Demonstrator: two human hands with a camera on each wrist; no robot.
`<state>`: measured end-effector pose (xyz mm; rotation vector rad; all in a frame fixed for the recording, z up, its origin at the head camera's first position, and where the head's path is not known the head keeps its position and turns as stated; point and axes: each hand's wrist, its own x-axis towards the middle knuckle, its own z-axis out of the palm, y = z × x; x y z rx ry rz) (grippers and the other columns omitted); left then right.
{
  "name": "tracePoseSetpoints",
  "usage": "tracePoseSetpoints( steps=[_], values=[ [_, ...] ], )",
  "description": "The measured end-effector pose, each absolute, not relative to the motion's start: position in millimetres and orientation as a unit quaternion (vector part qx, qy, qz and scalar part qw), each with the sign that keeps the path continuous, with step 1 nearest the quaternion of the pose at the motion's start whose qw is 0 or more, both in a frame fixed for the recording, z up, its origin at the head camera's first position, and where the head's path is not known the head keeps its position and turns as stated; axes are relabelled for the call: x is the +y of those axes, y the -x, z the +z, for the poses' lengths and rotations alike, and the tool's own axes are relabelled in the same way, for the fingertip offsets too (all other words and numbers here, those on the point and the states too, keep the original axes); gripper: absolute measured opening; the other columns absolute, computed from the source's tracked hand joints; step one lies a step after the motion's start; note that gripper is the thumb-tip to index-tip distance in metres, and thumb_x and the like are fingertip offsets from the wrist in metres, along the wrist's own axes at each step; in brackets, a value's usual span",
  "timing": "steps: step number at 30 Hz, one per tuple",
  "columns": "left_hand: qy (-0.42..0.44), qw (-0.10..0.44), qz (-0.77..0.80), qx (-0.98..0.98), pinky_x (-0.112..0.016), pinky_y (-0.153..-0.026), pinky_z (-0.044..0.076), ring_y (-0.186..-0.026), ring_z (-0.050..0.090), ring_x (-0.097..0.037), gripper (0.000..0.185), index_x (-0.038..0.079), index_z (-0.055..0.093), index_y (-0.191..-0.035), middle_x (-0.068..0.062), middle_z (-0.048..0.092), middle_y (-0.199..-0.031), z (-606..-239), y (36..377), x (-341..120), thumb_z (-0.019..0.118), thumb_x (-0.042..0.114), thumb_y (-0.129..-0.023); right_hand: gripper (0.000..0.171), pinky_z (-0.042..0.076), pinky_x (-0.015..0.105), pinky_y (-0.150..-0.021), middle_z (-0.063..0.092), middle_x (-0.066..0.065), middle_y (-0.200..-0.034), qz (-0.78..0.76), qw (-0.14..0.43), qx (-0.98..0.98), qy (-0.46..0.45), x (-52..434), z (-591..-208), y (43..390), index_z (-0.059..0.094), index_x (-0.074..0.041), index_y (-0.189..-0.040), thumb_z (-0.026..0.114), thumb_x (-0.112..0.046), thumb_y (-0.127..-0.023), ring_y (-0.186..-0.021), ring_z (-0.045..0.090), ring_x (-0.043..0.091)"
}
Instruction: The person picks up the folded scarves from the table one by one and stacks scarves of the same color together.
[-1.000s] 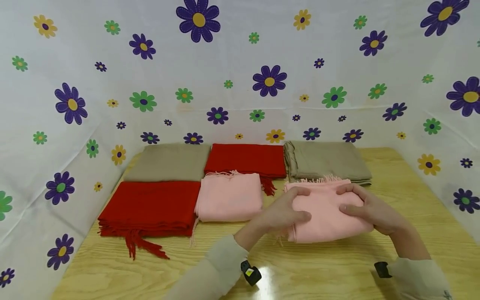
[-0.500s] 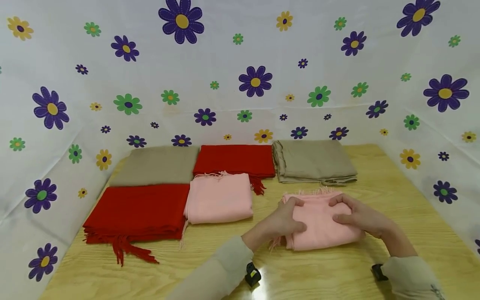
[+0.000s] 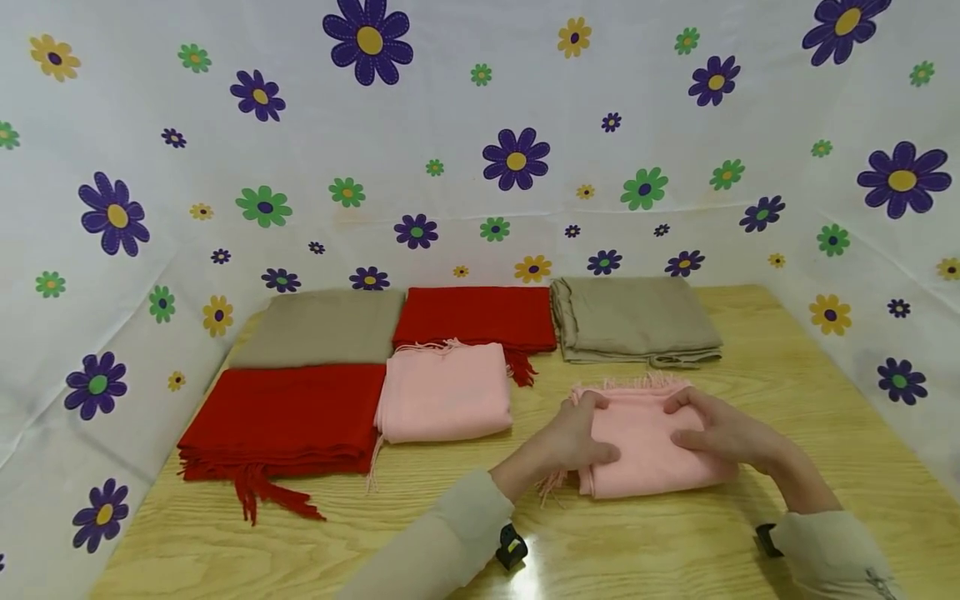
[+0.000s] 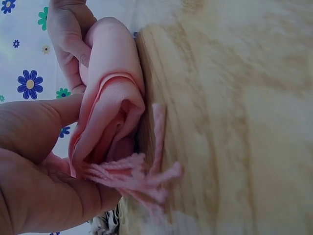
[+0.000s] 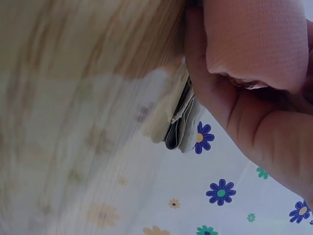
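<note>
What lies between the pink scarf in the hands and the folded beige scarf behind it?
In the head view, only a bare strip of wooden table separates the held pink scarf from the beige scarf; the pink fringe points toward it without touching.

The head view looks forward and down over the pale wooden counter [image 3: 675, 550]; both wrist views sit very close — sharing the folded pink fringed scarf [image 3: 645, 446] [image 4: 110, 122] [image 5: 254, 44].

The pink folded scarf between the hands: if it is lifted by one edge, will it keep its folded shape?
Probably not. The pink scarf is soft knit cloth; the left wrist view shows loose layers and limp fringe, so it would likely sag and unfold. Both the left hand and right hand grip it, suggesting it needs support. It looks light.
</note>
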<state>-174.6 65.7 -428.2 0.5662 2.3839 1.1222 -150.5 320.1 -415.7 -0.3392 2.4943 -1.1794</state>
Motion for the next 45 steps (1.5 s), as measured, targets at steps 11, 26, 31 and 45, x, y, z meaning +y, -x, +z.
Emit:
tracePoseSetpoints(
  steps=[11,26,31,45],
  values=[
    [-0.199,0.235,0.379,0.873,-0.030,-0.082,0.046,-0.107,0.056,-0.017,0.062,0.015,0.045,-0.140,-0.024,0.040,-0.148,-424.1,170.5,78.4,0.077,0.026,-0.088,0.046,0.036,0.057,-0.099,0.039,0.028,-0.144,-0.399,0.172,0.894,0.110,330.5,-415.2,147.3,0.044,-0.004,-0.135,0.064,-0.022,-0.097,-0.130,0.037,0.045],
    [-0.203,0.224,0.330,0.894,-0.029,-0.074,0.048,-0.083,0.057,-0.014,0.061,0.022,0.047,-0.137,-0.008,0.060,-0.123,-416.6,161.5,97.9,0.078,0.032,-0.085,0.059,0.037,0.056,-0.097,0.038,0.031,-0.143,-0.396,0.167,0.899,0.088,346.9,-411.0,137.2,0.038,0.001,-0.141,0.066,-0.024,-0.095,-0.129,0.038,0.045],
    [-0.216,0.215,0.277,0.911,-0.031,-0.071,0.048,-0.082,0.058,-0.014,0.060,0.027,0.047,-0.136,-0.003,0.064,-0.113,-416.9,160.3,106.0,0.076,0.039,-0.086,0.059,0.039,0.052,-0.095,0.040,0.031,-0.140,-0.387,0.164,0.905,0.074,352.7,-410.4,134.0,0.039,0.002,-0.139,0.067,-0.024,-0.095,-0.126,0.041,0.044],
    [-0.243,0.252,0.331,0.876,-0.026,-0.065,0.044,-0.072,0.053,-0.012,0.061,0.021,0.043,-0.140,-0.009,0.057,-0.128,-423.0,155.6,115.1,0.075,0.032,-0.090,0.055,0.043,0.038,-0.087,0.046,0.032,-0.133,-0.354,0.150,0.921,0.067,365.4,-421.8,126.8,0.040,0.004,-0.135,0.068,-0.020,-0.094,-0.119,0.047,0.042]
  ],
)
